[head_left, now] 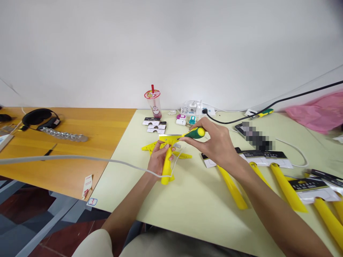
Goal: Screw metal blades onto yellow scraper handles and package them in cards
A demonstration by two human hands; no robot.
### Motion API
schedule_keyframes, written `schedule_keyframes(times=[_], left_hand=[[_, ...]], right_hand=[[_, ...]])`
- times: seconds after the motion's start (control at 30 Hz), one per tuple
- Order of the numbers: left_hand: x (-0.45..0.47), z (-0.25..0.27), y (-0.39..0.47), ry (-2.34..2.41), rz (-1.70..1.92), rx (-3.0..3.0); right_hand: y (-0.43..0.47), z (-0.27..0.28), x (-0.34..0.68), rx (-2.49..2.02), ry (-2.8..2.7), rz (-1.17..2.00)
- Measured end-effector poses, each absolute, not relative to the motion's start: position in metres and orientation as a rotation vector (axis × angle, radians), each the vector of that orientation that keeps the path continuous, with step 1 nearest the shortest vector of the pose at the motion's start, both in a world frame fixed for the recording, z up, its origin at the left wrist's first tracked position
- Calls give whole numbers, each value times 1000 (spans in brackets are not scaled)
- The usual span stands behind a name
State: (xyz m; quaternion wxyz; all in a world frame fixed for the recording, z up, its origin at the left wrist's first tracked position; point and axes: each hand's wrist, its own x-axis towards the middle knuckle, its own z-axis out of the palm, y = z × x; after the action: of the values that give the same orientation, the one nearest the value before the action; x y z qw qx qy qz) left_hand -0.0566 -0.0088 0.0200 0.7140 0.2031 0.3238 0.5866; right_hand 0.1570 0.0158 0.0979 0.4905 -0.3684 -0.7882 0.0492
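My left hand [158, 159] is closed around the upright yellow handle of a scraper [166, 169], whose yellow head with a metal edge points away from me. Pinched in my right hand [215, 139] is a screwdriver [195, 133] with a green and yellow grip. It lies nearly level, pointing left toward the scraper's head; its tip is too small to make out against it. On the table beneath the scraper lie flat yellow plastic pieces [185, 156], partly covered by my left hand.
Packaged yellow scrapers [288, 187] lie at the right. Toward the wall stand a lidded drink cup [154, 103] and a power strip [197, 110]. Several black-and-white cards [157, 125] lie near the cup. A pale cable [80, 157] crosses in front. Headphones [40, 119] rest on the wooden table.
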Motion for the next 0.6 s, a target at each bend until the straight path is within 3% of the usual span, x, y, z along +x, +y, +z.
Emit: schedule_keyframes(times=[0.6], left_hand=[[-57, 18, -9, 706, 1296, 457]], right_hand=[[15, 101, 155, -954, -1862, 144]])
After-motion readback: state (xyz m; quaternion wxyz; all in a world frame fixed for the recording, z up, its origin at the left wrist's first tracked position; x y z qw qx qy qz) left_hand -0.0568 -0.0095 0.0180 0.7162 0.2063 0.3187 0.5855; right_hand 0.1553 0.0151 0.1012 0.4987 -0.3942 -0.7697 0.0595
